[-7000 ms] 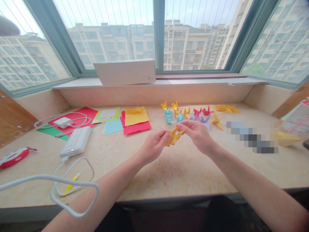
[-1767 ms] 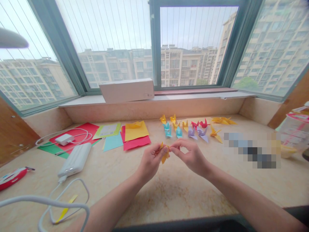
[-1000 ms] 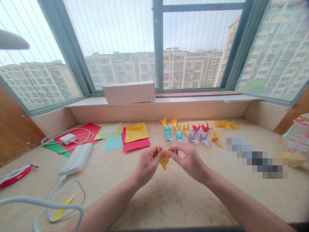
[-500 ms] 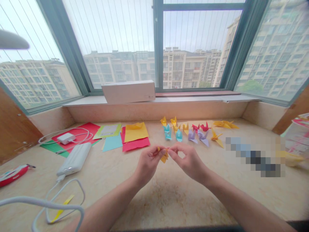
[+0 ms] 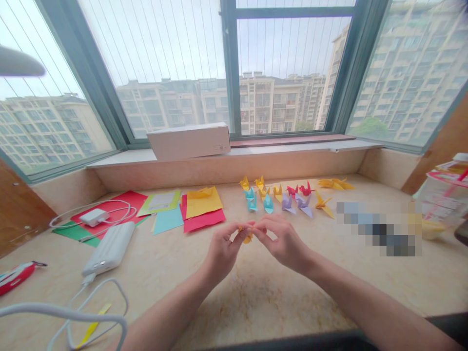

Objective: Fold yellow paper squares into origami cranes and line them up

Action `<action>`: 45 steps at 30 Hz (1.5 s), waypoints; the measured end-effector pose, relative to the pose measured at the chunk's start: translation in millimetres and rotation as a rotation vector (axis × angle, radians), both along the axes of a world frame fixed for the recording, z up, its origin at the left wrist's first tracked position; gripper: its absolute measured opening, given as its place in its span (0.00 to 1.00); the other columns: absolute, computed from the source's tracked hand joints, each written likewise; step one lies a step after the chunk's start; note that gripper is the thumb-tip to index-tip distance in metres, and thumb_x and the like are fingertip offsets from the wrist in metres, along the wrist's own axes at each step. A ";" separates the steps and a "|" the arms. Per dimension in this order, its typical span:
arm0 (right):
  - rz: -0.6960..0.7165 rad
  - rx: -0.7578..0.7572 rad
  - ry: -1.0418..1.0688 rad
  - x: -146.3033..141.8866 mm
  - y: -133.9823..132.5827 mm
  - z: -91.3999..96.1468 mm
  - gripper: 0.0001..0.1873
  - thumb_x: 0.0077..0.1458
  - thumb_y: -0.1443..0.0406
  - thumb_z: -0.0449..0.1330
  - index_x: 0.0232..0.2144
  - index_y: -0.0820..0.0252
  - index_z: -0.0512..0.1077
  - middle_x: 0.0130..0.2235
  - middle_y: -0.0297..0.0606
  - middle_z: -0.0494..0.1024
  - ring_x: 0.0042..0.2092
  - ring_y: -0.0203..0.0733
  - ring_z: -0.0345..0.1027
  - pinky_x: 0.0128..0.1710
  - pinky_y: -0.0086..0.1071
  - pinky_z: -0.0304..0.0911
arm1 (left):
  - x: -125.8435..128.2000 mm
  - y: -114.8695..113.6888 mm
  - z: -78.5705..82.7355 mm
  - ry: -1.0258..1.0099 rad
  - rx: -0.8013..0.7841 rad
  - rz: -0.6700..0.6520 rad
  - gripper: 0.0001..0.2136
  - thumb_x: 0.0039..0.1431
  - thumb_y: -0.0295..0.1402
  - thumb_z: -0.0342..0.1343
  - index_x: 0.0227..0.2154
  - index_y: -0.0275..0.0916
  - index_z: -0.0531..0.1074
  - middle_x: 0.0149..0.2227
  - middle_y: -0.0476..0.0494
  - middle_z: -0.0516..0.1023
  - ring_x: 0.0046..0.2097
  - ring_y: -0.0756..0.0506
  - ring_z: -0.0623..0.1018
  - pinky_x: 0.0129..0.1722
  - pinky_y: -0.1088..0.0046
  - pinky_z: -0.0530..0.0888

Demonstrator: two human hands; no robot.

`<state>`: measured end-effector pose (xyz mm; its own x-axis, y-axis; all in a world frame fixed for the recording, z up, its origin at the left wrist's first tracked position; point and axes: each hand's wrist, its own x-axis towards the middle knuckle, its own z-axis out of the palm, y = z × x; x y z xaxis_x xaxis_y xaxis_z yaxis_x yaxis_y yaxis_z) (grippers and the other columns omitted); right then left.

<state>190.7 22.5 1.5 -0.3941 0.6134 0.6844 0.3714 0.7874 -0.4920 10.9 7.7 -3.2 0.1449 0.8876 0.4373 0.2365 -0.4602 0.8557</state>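
Above the surface (image 5: pixel 274 307), the left hand (image 5: pixel 223 247) clamps a small yellow paper (image 5: pixel 248 239); the right hand (image 5: pixel 281 240) pinches its edge. Judged step: fine creasing; next move likely calls for light pressure.

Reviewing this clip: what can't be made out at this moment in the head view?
All in the head view:
- Yellow folded paper: mostly hidden by the fingers of the left hand and right hand; its full shape can't be told.
- Pixelated item at right: blurred out by mosaic blocks.
- Red-and-white item: cut off by the left edge.
- White box: print too small to read.
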 end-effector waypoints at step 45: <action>-0.074 -0.377 0.206 -3.3 4.6 -0.5 0.09 0.58 0.63 0.58 0.31 0.60 0.77 0.31 0.37 0.79 0.34 0.40 0.71 0.37 0.34 0.63 | -2.8 7.5 2.2 -0.172 -0.090 0.107 0.11 0.57 0.39 0.60 0.31 0.36 0.75 0.31 0.45 0.80 0.34 0.47 0.77 0.37 0.71 0.73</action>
